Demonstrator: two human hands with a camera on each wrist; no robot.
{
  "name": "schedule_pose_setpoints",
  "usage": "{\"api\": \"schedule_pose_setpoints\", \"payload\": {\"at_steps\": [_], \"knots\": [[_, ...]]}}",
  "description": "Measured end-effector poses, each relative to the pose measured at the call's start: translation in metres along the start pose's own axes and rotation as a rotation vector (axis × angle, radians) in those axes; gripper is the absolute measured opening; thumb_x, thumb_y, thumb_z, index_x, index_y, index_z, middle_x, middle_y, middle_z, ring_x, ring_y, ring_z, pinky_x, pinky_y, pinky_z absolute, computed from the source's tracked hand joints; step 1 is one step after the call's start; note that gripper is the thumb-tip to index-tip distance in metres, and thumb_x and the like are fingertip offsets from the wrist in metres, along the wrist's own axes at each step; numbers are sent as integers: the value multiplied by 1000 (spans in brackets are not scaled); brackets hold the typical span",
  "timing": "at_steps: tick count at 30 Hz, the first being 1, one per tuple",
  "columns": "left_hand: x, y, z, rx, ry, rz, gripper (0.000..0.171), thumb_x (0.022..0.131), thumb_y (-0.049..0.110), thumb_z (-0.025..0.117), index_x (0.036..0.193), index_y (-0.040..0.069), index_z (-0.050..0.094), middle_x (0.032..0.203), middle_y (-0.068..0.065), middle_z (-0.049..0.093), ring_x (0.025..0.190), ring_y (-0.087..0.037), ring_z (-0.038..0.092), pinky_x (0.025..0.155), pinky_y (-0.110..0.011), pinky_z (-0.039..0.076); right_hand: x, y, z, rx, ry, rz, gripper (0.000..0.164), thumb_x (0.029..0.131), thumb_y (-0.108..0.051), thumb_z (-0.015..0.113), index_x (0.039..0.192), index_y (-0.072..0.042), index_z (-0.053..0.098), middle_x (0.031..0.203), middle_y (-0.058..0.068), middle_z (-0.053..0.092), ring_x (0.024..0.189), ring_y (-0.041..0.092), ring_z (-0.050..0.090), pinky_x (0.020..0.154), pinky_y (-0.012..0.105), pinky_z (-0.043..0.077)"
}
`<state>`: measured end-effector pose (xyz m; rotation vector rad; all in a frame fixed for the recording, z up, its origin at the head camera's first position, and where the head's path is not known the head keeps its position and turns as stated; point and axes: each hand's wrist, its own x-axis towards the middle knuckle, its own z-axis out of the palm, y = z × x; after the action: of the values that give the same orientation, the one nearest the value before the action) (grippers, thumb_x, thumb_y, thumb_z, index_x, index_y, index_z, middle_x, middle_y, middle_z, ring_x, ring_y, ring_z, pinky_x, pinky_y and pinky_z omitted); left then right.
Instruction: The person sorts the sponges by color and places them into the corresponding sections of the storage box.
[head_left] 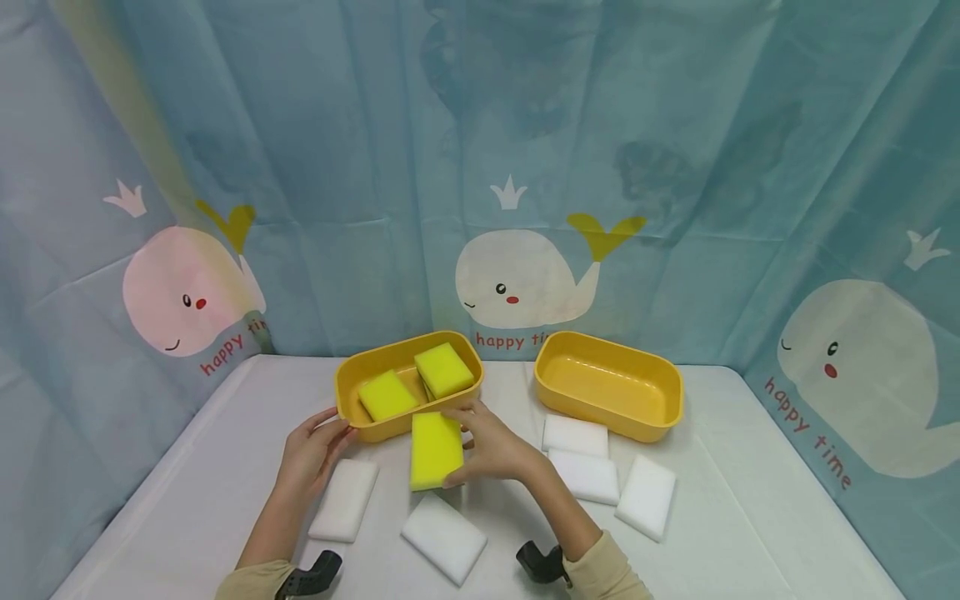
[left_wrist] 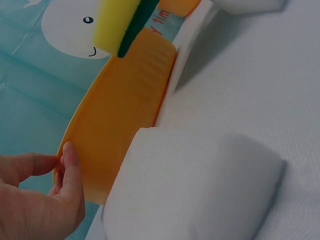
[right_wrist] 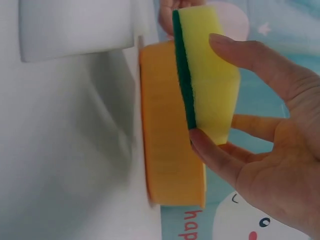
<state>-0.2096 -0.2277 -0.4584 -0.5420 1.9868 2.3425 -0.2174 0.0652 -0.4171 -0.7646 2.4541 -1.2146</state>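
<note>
My right hand (head_left: 495,446) holds a yellow sponge (head_left: 437,452) by its edges, thumb on one side and fingers on the other. A green scouring layer backs this sponge (right_wrist: 210,75), as the right wrist view shows. It is held up near the front wall of the left yellow bin (head_left: 390,428). With thumb and fingers, my left hand (head_left: 307,454) pinches the rim at that bin's left end, also seen in the left wrist view on the bin (left_wrist: 120,95). Inside the bin lie yellow sponges (head_left: 387,395), some stacked at its right end.
A second yellow bin (head_left: 607,375) stands at the back right with nothing in it. White sponge blocks (head_left: 648,497) lie in front of it. Another white block (head_left: 345,500) is beside my left forearm, and one more white block (head_left: 445,537) lies between my arms. A curtain hangs behind.
</note>
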Motion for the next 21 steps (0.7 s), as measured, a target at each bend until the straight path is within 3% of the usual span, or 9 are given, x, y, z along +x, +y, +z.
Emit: {"api": "schedule_pose_setpoints", "payload": {"at_steps": [14,21], "knots": [[0,0,-1,-15,-2,-4,65,110,8,54,166,0,23,138,-16,47,92,1,69,97,-19,56,12,-11,-10,-58,-18,-32,95,76,-10,96,156,0,47,158,19,37,132,32,52,105,42,57],[1,-1,-1,-12,-4,1,65,110,9,54,166,0,23,148,-20,42,91,2,68,97,-19,56,19,-19,-14,-64,-24,-37,94,77,-11,95,157,-2,46,158,19,36,132,32,52,107,46,55]]}}
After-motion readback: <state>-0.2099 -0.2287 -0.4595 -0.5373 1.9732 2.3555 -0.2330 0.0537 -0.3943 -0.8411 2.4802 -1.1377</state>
